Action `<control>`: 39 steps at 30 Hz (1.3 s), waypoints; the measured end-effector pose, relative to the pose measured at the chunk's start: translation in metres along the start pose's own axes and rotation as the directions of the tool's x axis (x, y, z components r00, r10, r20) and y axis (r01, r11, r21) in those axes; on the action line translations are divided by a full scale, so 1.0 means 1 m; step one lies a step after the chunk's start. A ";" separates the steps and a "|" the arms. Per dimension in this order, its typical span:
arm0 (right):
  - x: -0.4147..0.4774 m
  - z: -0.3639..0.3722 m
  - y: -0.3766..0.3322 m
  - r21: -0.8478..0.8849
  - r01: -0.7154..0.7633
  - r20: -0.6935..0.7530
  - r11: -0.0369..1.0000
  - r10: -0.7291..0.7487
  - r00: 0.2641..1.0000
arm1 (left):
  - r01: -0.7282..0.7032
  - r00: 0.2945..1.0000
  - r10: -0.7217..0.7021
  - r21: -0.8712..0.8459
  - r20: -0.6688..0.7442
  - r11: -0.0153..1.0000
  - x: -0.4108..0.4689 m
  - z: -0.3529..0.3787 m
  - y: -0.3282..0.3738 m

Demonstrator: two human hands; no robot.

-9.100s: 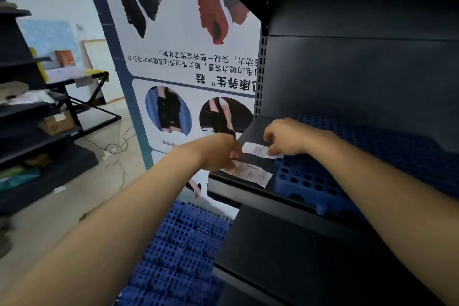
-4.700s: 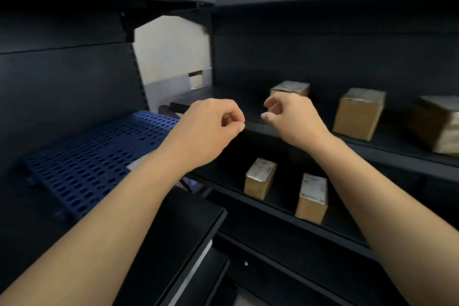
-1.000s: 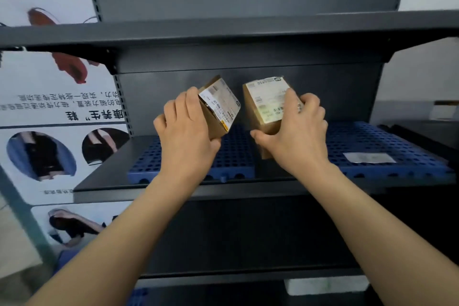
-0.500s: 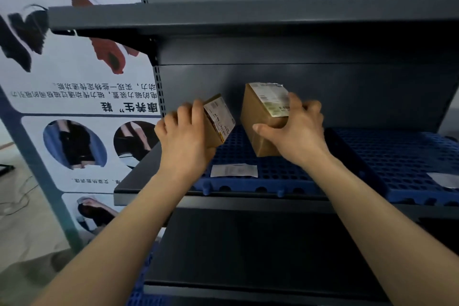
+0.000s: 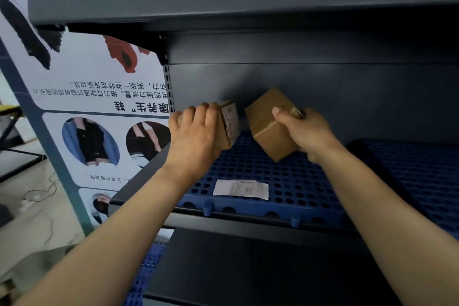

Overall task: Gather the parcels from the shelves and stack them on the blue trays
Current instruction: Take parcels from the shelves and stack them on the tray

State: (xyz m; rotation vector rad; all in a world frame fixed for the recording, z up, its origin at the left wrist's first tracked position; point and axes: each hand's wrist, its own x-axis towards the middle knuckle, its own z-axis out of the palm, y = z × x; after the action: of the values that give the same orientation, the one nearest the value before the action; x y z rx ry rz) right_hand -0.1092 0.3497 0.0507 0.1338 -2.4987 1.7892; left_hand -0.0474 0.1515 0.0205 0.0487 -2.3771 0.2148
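Note:
My left hand (image 5: 196, 135) grips a small brown parcel (image 5: 229, 124) with a white label facing right, held just over the left blue perforated tray (image 5: 285, 179). A larger brown parcel (image 5: 267, 122) is in my right hand (image 5: 304, 131), tilted on one corner with its lowest edge at the tray surface. The two parcels sit side by side, a small gap between them. A white paper slip (image 5: 241, 189) lies flat near the tray's front edge.
A second blue tray (image 5: 422, 181) lies to the right on the same dark shelf. Another shelf (image 5: 223, 7) hangs close overhead, and a dark shelf (image 5: 248, 268) sits below. A printed poster panel (image 5: 94, 107) stands at the left; blue tray (image 5: 141, 278) below.
Both hands have moved deeper and lower into the shelf with their parcels. The larger parcel has been rotated so its label no longer shows and its corner now meets the tray.

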 end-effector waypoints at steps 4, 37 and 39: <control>0.007 0.004 -0.004 0.154 -0.138 0.044 0.978 0.133 0.990 | -0.077 0.997 0.076 0.017 0.029 0.997 0.010 0.012 -0.002; 0.014 0.038 -0.002 -0.159 -0.061 -0.264 0.985 0.017 0.964 | -0.043 0.981 0.138 -0.536 0.137 0.843 0.041 0.026 -0.052; 0.014 0.033 -0.009 -0.202 0.002 -0.321 0.979 -0.068 0.945 | -0.030 0.994 0.086 -0.596 0.066 0.802 0.047 0.015 -0.057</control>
State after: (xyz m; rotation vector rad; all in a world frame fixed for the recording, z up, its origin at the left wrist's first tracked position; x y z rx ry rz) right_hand -0.1225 0.3150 0.0497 -0.1198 -2.3955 1.4004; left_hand -0.0867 0.0939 0.0501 -0.3212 -2.4321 -0.5280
